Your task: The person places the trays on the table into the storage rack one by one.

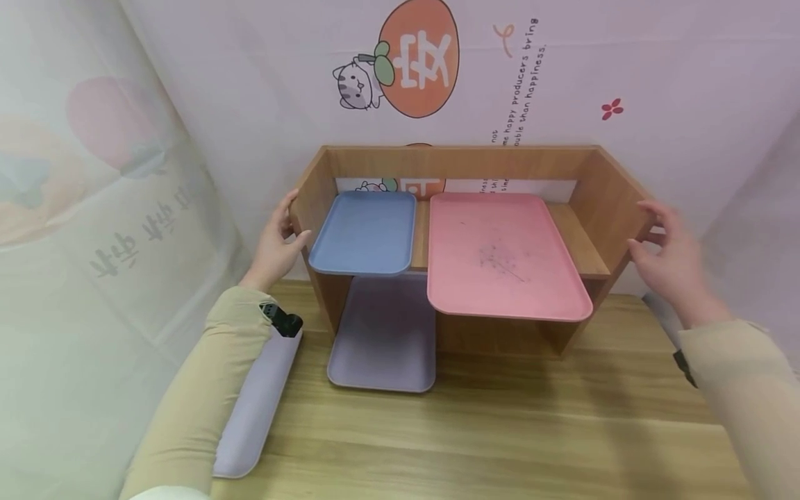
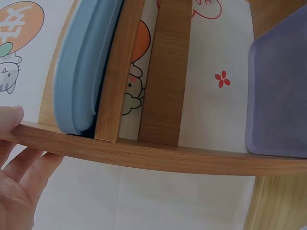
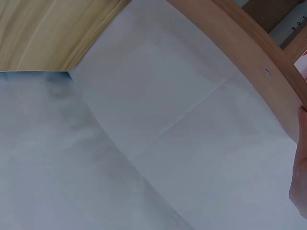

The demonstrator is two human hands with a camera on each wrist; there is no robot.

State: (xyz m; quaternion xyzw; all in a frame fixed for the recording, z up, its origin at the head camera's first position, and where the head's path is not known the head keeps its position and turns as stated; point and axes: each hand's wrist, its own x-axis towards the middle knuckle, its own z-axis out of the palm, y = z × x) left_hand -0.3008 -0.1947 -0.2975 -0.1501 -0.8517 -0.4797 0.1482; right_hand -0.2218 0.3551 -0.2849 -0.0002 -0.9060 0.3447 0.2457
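Note:
A two-level wooden desk shelf stands at the back of the table, held at both sides. My left hand grips the front edge of its left side panel; in the left wrist view the thumb lies on the inner side, the fingers outside. On the opposite panel, my right hand pinches the edge between thumb and fingers. The upper board carries a blue tray and a larger pink tray, both jutting past its front. Below, a purple tray sticks out from the left part of the lower level.
Another purple tray lies on the wooden table at the left, partly under my left forearm. Printed white cloth hangs behind the shelf and along both sides.

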